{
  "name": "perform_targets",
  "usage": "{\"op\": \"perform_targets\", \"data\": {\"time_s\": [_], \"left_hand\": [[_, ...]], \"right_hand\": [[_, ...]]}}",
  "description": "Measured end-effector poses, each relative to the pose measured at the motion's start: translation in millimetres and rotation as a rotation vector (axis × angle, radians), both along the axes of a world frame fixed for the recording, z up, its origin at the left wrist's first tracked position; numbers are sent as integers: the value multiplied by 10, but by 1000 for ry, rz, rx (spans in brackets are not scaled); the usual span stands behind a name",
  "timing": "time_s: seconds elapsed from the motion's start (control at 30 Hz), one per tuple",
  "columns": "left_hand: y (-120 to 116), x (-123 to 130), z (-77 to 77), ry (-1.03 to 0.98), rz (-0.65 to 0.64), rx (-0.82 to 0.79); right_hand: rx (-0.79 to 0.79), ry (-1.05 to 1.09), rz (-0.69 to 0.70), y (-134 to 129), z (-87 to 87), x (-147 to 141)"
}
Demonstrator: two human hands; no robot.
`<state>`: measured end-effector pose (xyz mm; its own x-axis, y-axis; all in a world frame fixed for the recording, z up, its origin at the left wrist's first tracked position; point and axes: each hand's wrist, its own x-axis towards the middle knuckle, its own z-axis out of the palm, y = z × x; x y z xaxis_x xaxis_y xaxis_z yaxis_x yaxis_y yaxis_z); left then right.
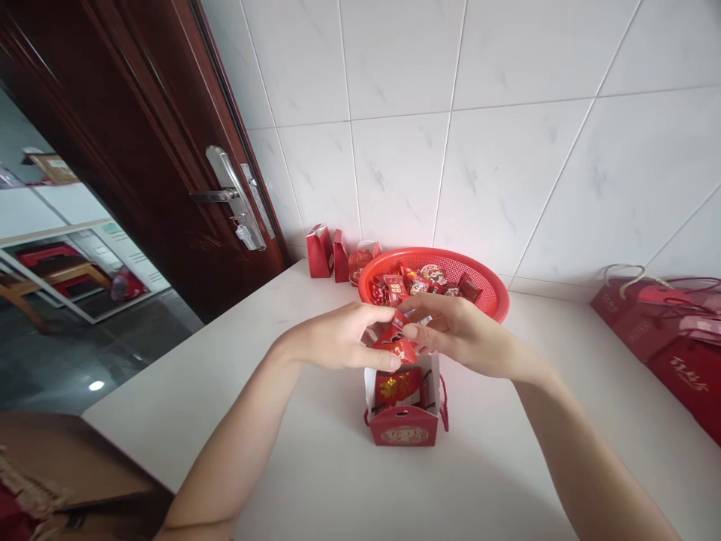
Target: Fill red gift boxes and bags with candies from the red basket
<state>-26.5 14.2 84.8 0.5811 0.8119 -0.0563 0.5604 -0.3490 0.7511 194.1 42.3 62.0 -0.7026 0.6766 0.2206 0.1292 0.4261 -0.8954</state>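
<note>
Both hands meet above a small red gift box (402,428) whose top stands open. Between the fingers of my left hand (352,338) are red wrapped candies (399,347). My right hand (465,334) pinches at the same cluster from the other side, its thumb and fingertips on the wrappers. Inside the box lies a red packet with gold print (397,387), and a red cord handle (444,406) hangs at the box's right side. Just behind the hands, a red plastic basket (499,289) holds several wrapped sweets (433,274); the hands cover part of its front rim.
Small red boxes (320,252) stand against the tiled wall, left of the basket. Red paper bags (665,346) with rope handles sit at the right. A cardboard box (84,458) is at the lower left, beside the white table (315,473). A dark wooden door (146,113) stands behind.
</note>
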Motion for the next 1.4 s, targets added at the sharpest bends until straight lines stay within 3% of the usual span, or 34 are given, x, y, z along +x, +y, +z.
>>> {"op": "perform_targets", "data": {"time_s": [0.2, 0.33, 0.57, 0.9, 1.2, 1.4], "left_hand": [[32, 2, -52, 5, -1, 61], [-3, 42, -43, 139, -60, 113], [-96, 196, -40, 466, -121, 85], [-61, 292, -269, 666, -194, 34], [-136, 338, -294, 656, -230, 120], [-144, 273, -208, 612, -164, 122]], "right_hand": [[-55, -50, -23, 2, -28, 15], [-71, -125, -27, -17, -2, 27], [54, -361, 70, -62, -32, -41], [197, -643, 107, -53, -119, -71], [199, -622, 144, -84, -17, 31], [325, -565, -1, -122, 60, 194]]}}
